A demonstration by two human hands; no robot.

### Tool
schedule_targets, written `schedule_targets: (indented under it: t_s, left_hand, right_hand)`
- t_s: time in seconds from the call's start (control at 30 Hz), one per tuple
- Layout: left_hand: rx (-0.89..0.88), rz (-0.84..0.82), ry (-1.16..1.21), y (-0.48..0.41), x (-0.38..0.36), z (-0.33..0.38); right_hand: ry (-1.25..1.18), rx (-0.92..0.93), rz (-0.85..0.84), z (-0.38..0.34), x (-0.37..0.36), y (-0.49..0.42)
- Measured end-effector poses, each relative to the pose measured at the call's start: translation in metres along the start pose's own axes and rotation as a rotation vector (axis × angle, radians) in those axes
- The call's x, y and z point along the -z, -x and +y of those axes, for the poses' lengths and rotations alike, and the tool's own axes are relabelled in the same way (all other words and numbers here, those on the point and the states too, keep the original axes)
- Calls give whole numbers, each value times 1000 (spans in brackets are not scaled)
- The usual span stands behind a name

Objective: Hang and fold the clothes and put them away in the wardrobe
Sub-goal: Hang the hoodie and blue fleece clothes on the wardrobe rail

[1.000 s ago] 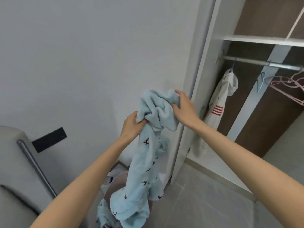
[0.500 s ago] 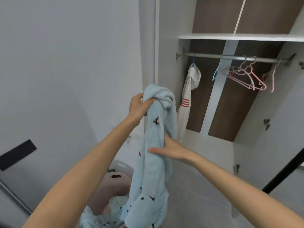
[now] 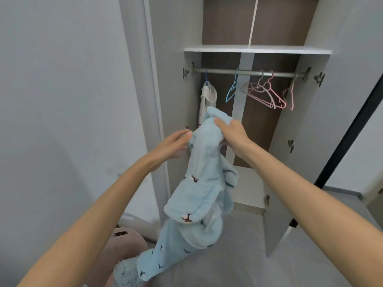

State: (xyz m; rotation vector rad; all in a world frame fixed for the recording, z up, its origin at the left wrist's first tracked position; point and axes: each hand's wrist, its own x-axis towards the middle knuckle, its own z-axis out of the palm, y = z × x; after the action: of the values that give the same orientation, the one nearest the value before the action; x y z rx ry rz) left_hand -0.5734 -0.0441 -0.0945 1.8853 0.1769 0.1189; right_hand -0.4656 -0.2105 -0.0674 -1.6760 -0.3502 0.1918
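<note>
A fluffy light-blue garment (image 3: 204, 191) with small dark prints hangs down in front of the open wardrobe (image 3: 257, 50). My right hand (image 3: 232, 134) grips its bunched top edge. My left hand (image 3: 173, 145) is just left of the cloth, fingers stretched out, fingertips at the fabric's edge. The garment's lower end trails down toward a pink laundry basket (image 3: 124, 241) at the bottom left, where more blue cloth (image 3: 126, 272) lies.
A metal rail (image 3: 248, 73) carries a white garment (image 3: 207, 100) on a blue hanger, a bare blue hanger (image 3: 232, 90) and several pink hangers (image 3: 267, 94). The wardrobe doors stand open on both sides. A white wall lies left, grey floor below.
My right hand rose from the garment's middle and took the top edge. My left hand let go of the top and now reaches out with its fingers straight. The view turned toward the wardrobe.
</note>
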Motion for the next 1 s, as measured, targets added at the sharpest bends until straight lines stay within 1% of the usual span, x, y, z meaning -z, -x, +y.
schedule_targets:
  t_s: [0.07, 0.1, 0.13, 0.17, 0.27, 0.3, 0.37, 0.4, 0.43, 0.5, 0.53, 0.6, 0.67, 0.7, 0.73, 0.77, 0.9, 0.93, 1.0]
  left_hand:
    - [2, -247, -169, 2, -8, -1]
    - [-9, -330, -257, 2, -14, -2]
    - [-32, -359, -338, 0, -19, -4]
    - [-62, -332, -391, -5, -23, -8]
    - [-173, -111, -418, -21, -31, -16]
    - [-193, -59, -407, -26, -31, -16]
    - [-199, -30, -298, -36, -27, -10]
    - [-201, -19, -228, -40, -25, -5]
    - [-209, 10, -175, -44, -22, 0]
    - [-212, 83, -138, -53, -19, 7]
    - [-195, 97, -120, -56, -19, 8]
    - [-157, 61, -63, -61, -23, 7]
    - [-142, -17, -34, -65, -31, 3]
    - [-145, -51, -41, -67, -36, 0]
    - [-147, -75, -53, -69, -41, -1]
    - [-144, -86, -53, -72, -45, -2]
    - [-72, -130, 6, -82, -51, 4]
    - [-31, -153, 8, -84, -49, 7]
    - [13, -208, -26, -87, -41, 11]
  right_hand:
    - [-148, -29, 64, -16, 8, -7]
    - [-222, -43, 72, -23, 12, -10]
    - [-292, -55, 70, -31, 15, -12]
    - [-354, -63, 62, -38, 18, -13]
    - [-514, -69, 58, -52, 25, -18]
    - [-561, -78, 63, -52, 27, -21]
    - [-610, -119, 31, -45, 33, -28]
    - [-547, -144, -11, -39, 36, -30]
    - [-402, -167, -72, -31, 39, -32]
    - [-37, -203, -206, -11, 47, -33]
    - [96, -216, -252, -2, 52, -33]
    - [267, -185, -371, 14, 59, -28]
    - [446, -98, -563, 25, 60, -16]
    - [508, -67, -632, 32, 58, -10]
    - [550, -44, -645, 37, 53, -3]
    - [571, -22, -591, 42, 48, 3]
    - [654, 189, -131, 56, 37, 14]
    - [683, 201, -55, 56, 35, 14]
    - [733, 180, 34, 50, 31, 11]
